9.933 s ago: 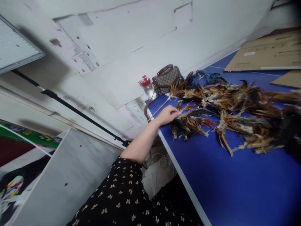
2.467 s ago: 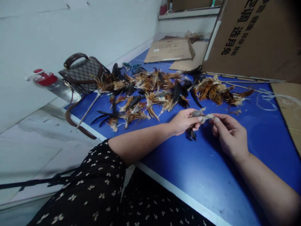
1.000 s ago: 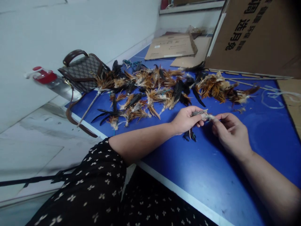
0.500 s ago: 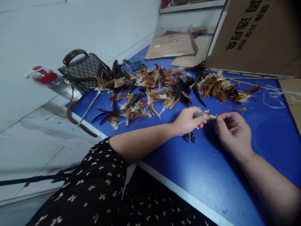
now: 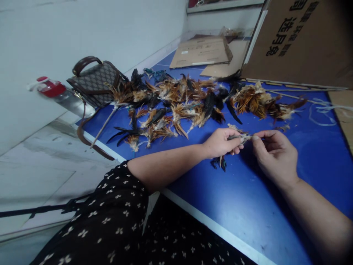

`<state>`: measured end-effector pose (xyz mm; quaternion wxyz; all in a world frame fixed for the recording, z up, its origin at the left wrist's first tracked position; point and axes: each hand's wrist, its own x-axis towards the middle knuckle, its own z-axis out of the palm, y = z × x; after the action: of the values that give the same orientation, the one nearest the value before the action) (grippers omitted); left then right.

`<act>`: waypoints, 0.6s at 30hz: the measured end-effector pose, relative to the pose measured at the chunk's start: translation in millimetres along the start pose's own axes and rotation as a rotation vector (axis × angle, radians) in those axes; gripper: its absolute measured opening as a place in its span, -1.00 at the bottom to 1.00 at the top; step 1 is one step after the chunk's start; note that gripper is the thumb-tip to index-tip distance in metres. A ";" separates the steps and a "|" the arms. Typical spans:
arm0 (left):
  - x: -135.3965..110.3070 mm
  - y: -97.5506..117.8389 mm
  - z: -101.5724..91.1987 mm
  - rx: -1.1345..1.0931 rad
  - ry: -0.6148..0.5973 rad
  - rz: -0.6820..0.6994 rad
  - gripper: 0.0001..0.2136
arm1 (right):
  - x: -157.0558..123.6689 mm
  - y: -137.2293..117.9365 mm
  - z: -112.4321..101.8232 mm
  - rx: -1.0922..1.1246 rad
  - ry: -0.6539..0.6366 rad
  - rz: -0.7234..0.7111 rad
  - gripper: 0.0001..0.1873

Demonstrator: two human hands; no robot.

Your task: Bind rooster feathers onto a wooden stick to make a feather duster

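My left hand [image 5: 223, 142] is closed round a small bundle of feathers [image 5: 244, 138], its pale quill ends pointing right. Dark feather tips [image 5: 219, 162] show below that hand, above the blue tabletop. My right hand [image 5: 275, 152] pinches with thumb and forefinger at the bundle's right end; whatever thin piece lies between the fingertips is too small to make out. Behind the hands spreads a long row of brown and black feather bunches [image 5: 176, 94]. A fuller brown feather bunch [image 5: 255, 101] lies just beyond my hands.
A patterned handbag [image 5: 96, 82] and a red-capped bottle [image 5: 63, 95] stand at the left. A thin stick [image 5: 103, 127] sticks out near the strap. Cardboard sheets [image 5: 201, 51] lie at the back, and a large carton [image 5: 303, 48] stands at right near white string [image 5: 321, 110].
My right hand has shifted slightly right, drawing apart from my left hand. The bundle has turned a little in my left hand, and the dark tips beneath have moved slightly down.
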<state>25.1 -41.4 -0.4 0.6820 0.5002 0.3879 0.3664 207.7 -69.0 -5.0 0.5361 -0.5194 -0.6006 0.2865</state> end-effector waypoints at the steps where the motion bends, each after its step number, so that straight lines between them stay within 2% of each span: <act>1: -0.2 0.4 0.1 -0.014 0.003 -0.010 -0.89 | 0.3 0.3 0.1 -0.001 0.020 0.004 -0.77; 5: -0.4 1.6 0.1 -0.063 0.010 -0.039 -0.88 | 0.6 0.1 -0.4 -0.004 0.032 0.001 -0.76; 11: 0.4 1.7 -0.6 -0.108 0.049 -0.042 -0.91 | -1.6 -2.6 -3.3 -0.037 -0.070 0.002 -0.73; 18: 0.9 0.9 -2.8 -0.102 0.065 -0.003 -0.87 | -1.3 18.3 -1.6 -0.156 -0.127 -0.111 -0.69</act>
<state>22.9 -39.3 -0.2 0.6943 0.4520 0.3915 0.4005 214.8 -65.1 -21.5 0.4700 -0.5062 -0.6817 0.2412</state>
